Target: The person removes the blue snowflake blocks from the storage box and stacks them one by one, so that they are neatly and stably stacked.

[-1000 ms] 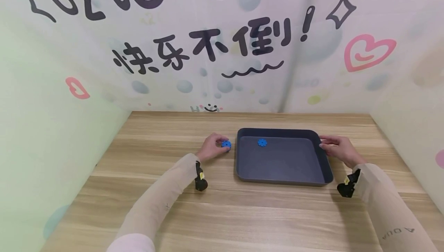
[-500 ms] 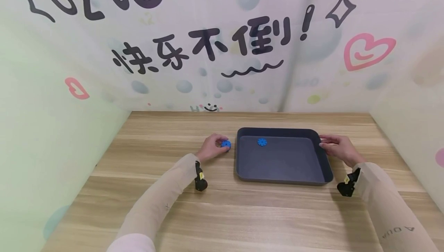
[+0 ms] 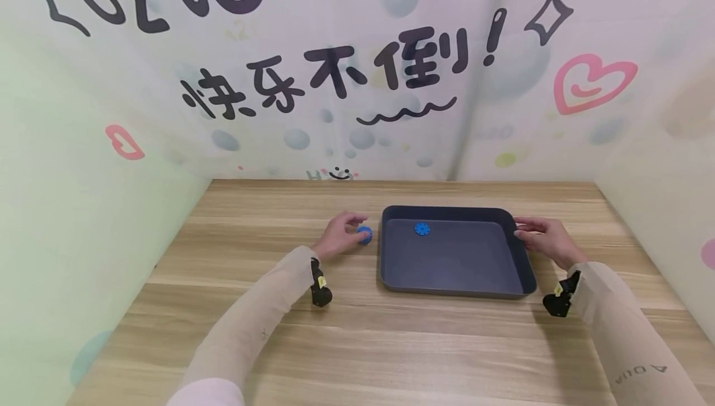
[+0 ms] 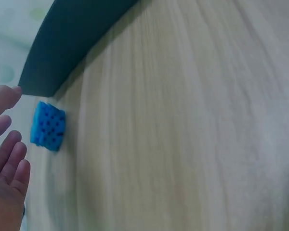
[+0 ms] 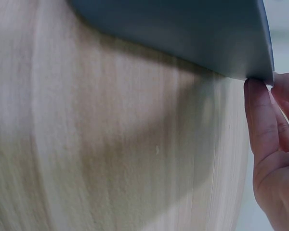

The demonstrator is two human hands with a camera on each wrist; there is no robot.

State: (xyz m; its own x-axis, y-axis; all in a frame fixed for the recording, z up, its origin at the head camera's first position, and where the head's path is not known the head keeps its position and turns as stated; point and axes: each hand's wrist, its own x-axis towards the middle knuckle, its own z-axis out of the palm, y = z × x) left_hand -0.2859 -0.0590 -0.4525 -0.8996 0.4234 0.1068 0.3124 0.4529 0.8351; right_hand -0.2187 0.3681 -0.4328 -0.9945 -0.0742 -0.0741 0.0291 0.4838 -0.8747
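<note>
Left of the dark grey baking tray (image 3: 452, 263), a blue stack of notched plastic discs (image 3: 365, 235) stands on the table. My left hand (image 3: 339, 236) is beside it, thumb and fingers spread apart. In the left wrist view a gap shows between the hand (image 4: 9, 178) and the disc stack (image 4: 48, 126). One flat blue disc (image 3: 422, 229) lies inside the tray near its back left. My right hand (image 3: 550, 241) pinches the tray's right rim near the back. The right wrist view shows its fingers at the edge of the tray wall (image 5: 183, 33).
The wood-grain table (image 3: 357, 350) ends at a printed wall cloth (image 3: 335, 133) behind the tray. Pale walls stand to the left and right. A black wrist camera (image 3: 321, 285) sits on the left sleeve, another black camera (image 3: 560, 297) on the right.
My left hand's thumb and fingers have parted around the disc stack, letting it go, and the hand has shifted slightly left. The right hand and tray have not moved.
</note>
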